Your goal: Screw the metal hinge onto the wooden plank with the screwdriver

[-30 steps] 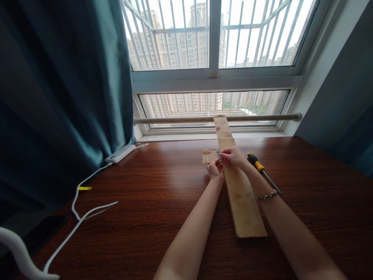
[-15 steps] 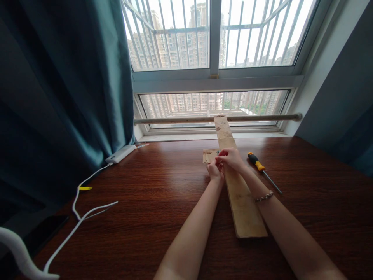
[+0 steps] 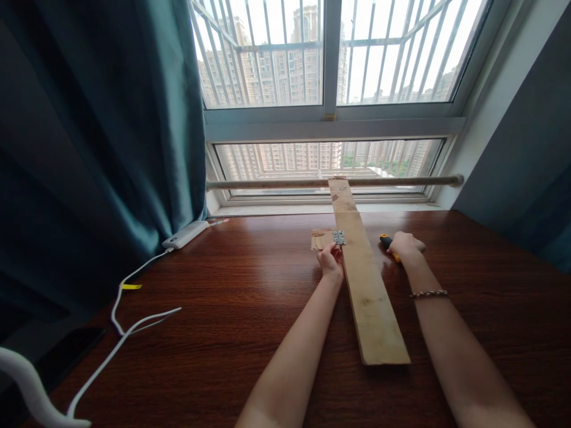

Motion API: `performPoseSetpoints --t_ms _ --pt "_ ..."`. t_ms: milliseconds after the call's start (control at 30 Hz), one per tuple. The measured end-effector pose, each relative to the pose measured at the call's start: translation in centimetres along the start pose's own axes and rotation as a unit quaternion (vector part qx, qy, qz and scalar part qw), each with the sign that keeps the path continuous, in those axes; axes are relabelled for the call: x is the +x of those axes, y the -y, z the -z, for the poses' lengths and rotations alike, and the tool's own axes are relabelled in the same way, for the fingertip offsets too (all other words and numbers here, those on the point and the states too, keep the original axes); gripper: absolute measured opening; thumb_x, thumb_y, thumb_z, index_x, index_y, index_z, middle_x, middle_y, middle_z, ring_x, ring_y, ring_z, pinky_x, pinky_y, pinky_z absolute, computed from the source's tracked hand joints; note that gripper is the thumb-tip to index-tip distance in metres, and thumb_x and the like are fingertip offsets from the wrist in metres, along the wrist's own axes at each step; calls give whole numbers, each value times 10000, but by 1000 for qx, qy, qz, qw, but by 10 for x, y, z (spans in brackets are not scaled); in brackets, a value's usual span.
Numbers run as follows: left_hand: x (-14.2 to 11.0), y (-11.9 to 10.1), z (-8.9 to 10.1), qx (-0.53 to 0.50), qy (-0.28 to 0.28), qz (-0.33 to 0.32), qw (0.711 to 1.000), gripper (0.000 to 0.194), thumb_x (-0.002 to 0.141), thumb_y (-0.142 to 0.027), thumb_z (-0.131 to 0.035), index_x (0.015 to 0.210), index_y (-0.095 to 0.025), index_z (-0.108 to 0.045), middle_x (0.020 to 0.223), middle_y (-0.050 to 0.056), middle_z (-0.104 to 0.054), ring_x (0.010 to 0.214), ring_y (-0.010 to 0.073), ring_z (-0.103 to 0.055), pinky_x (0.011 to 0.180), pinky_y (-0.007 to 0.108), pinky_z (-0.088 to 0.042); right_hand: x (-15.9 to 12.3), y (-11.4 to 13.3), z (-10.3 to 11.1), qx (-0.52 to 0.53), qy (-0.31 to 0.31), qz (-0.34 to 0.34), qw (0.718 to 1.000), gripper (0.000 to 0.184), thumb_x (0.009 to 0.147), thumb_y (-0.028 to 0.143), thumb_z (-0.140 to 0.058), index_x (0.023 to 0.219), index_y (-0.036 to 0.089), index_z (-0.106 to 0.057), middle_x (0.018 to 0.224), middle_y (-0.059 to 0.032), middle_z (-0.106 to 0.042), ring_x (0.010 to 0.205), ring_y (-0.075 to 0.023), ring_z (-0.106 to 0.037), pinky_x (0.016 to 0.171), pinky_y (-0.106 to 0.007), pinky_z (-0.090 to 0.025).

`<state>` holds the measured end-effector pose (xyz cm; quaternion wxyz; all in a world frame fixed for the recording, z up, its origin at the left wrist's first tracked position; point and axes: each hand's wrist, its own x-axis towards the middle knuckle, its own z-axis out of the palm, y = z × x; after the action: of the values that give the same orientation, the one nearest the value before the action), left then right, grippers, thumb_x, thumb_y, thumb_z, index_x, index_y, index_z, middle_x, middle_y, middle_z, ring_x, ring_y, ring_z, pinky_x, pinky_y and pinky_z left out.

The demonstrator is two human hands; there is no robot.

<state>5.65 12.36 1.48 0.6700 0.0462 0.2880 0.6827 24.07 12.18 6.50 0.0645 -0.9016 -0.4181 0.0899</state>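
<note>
A long pale wooden plank lies on the dark wooden table, running away from me toward the window rail. A small metal hinge sits on the plank's left edge, bridging to a short wooden piece beside it. My left hand is closed, its fingers pinched at the plank's left edge just below the hinge. My right hand lies to the right of the plank with its fingers curled over the yellow-and-black handle of a screwdriver on the table.
A white power bank with a white cable lies at the left near the teal curtain. A dark phone rests at the table's near left edge. A metal rail runs along the window.
My right hand left the hinge and moved right onto the screwdriver handle. The hinge now shows uncovered on the plank. My left hand stayed at the plank's edge.
</note>
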Motion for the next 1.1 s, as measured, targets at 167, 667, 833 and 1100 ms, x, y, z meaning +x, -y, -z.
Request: performPoseSetpoints --t_ms 167,667,833,1100 --pt "1 1 1 1 7 -9 1000 143 585 -63 -581 644 -151 -485 568 -11 -546 485 92 -526 515 218 -402 8 -5 -9 -1 21 -2 1000 397 677 171 -694 1064 91 -653 1056 -218 -626 1046 -324 -603 765 -419 -503" --pt "3 2 3 9 3 -3 1000 166 584 -66 -591 659 -157 -474 574 -14 -556 488 86 -529 496 202 -387 2 -13 37 207 -67 71 974 183 714 239 -621 753 63 -652 735 -185 -658 799 -305 -669 655 -347 -552" --pt "3 2 3 9 -1 -2 1000 160 576 -72 -600 659 -155 -491 586 -6 -571 502 96 -540 509 216 -394 -32 5 66 553 -128 145 810 403 633 300 -743 939 148 -529 657 -42 -626 498 -177 -613 379 -262 -514" --pt "7 4 6 14 13 -13 1000 169 568 -91 -608 685 -151 -502 610 -1 -582 513 97 -545 523 222 -391 -69 31 71 636 -107 252 721 417 662 393 -707 949 160 -513 755 -43 -667 536 -153 -629 506 -294 -582"
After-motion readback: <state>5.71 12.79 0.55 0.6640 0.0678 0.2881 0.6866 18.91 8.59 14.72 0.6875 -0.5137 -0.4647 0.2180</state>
